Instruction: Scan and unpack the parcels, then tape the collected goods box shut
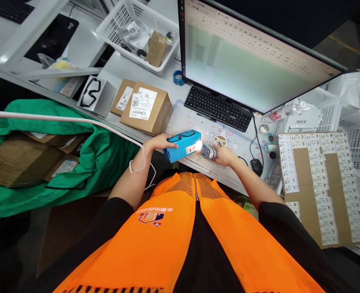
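Observation:
A blue box [180,151] with a white label on its side is tilted at the desk's front edge. My left hand [161,142] is closed on the box's left end, thumb along its top. In my right hand [224,155] is a grey barcode scanner [209,151], its head close to the box's right end. Bright light from the scanner falls on the label's right part. Left of the blue box stand a brown cardboard box [161,110] with shipping labels and a smaller carton [119,106] behind it.
A keyboard [218,109] lies below a large monitor [259,57]; a mouse [256,167] sits to the right. A white basket [109,30] holds small parcels. At right leans cardboard covered with stickers [329,224]. A green sack [24,203] with cartons is at left, crossed by a white cable [60,117].

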`<state>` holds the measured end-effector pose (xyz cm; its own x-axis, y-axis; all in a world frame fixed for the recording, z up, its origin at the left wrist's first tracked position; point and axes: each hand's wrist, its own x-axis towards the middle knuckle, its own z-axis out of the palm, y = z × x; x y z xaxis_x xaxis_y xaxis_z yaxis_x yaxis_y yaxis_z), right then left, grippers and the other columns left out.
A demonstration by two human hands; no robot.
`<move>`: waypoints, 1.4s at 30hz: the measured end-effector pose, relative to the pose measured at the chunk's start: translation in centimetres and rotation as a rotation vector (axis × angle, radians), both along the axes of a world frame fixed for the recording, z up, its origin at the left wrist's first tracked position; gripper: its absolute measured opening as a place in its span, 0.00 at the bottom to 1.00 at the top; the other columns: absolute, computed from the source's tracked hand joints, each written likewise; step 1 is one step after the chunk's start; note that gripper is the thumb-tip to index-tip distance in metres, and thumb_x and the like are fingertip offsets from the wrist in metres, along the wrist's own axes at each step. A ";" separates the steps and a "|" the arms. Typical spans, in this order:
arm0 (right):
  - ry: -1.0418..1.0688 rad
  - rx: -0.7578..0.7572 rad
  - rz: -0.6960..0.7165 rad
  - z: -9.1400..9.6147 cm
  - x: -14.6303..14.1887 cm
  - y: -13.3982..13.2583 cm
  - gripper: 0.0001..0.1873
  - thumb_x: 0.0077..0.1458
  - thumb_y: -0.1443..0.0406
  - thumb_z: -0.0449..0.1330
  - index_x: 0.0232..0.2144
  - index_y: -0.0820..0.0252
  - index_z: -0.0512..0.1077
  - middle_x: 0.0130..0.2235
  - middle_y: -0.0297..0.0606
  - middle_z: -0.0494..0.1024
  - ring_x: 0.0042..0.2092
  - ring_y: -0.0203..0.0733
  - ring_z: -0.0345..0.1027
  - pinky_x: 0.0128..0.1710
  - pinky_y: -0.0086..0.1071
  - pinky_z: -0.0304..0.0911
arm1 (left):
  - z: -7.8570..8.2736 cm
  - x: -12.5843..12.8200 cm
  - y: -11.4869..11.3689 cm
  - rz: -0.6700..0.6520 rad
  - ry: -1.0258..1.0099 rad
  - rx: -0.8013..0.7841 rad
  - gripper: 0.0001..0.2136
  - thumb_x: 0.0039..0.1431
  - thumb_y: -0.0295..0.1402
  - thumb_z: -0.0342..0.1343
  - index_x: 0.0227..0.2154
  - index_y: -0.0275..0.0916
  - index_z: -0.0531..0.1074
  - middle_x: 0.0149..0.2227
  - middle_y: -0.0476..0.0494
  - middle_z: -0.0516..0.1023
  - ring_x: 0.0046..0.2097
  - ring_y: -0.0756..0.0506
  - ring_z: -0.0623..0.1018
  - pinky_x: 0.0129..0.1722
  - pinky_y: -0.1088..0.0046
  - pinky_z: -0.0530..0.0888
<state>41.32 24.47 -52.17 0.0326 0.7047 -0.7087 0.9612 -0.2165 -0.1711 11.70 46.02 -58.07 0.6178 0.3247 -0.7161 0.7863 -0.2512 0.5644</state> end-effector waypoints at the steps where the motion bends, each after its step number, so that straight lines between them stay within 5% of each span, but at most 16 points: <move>1: -0.004 0.003 0.001 0.0 0.0 -0.1 0.26 0.63 0.55 0.63 0.59 0.58 0.69 0.50 0.52 0.84 0.49 0.61 0.80 0.40 0.39 0.66 | 0.0 0.0 0.0 -0.006 0.008 0.002 0.43 0.53 0.58 0.64 0.69 0.40 0.73 0.64 0.42 0.79 0.63 0.33 0.78 0.60 0.69 0.75; 24: -0.021 0.026 -0.024 0.4 0.9 -1.5 0.29 0.63 0.51 0.63 0.62 0.57 0.68 0.48 0.51 0.84 0.46 0.60 0.80 0.38 0.38 0.65 | 0.0 0.1 0.2 -0.019 0.022 -0.013 0.49 0.51 0.61 0.61 0.71 0.35 0.69 0.68 0.36 0.74 0.66 0.33 0.76 0.64 0.69 0.72; 37: 0.027 0.020 -0.052 0.4 1.3 -2.1 0.32 0.62 0.56 0.64 0.66 0.56 0.68 0.51 0.48 0.84 0.49 0.58 0.80 0.44 0.37 0.66 | 0.2 0.1 0.2 0.008 0.011 -0.023 0.44 0.52 0.57 0.64 0.69 0.39 0.72 0.67 0.39 0.76 0.64 0.34 0.78 0.63 0.68 0.73; 42: 0.035 0.030 -0.062 -0.1 1.4 -2.3 0.27 0.63 0.53 0.63 0.60 0.56 0.71 0.50 0.48 0.85 0.49 0.57 0.80 0.44 0.37 0.66 | 0.3 0.1 0.1 -0.006 0.016 -0.016 0.45 0.51 0.59 0.63 0.69 0.38 0.72 0.66 0.39 0.77 0.63 0.34 0.79 0.60 0.70 0.75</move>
